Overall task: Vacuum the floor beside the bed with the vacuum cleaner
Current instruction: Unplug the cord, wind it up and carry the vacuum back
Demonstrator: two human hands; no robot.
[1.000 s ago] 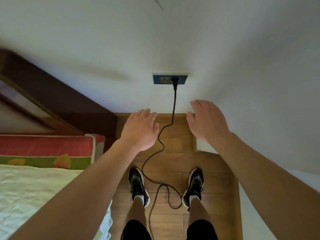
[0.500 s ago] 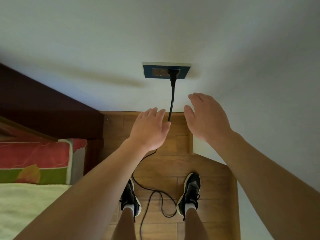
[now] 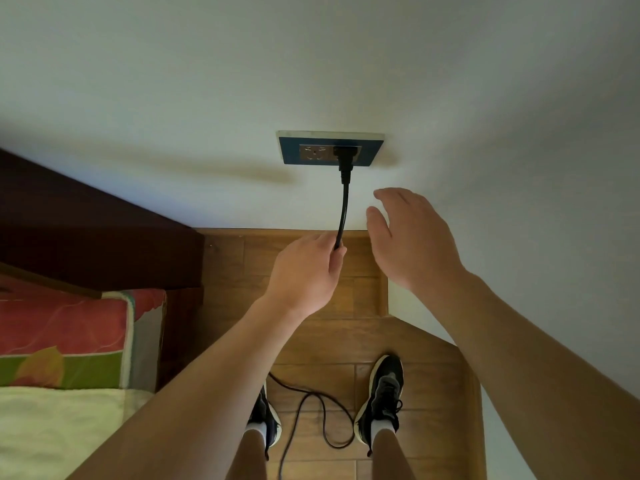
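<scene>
A black power cord (image 3: 344, 209) hangs from a black plug (image 3: 345, 156) seated in the right side of a blue wall socket (image 3: 330, 148). My left hand (image 3: 306, 271) is shut on the cord a short way below the plug. My right hand (image 3: 412, 237) hovers open just right of the cord, fingers spread, touching nothing. The rest of the cord loops on the wooden floor (image 3: 311, 344) between my shoes. The vacuum cleaner itself is out of view.
The bed (image 3: 52, 431) with a pale cover and a red-and-green pillow (image 3: 65, 337) lies at the left, under a dark wooden headboard (image 3: 97, 244). A white wall corner (image 3: 519, 237) juts in at the right. My two black shoes (image 3: 381, 400) stand on the narrow floor strip.
My left hand has risen toward the wall and closed around the cord. My right hand has lifted slightly beside it. The view has moved closer to the socket.
</scene>
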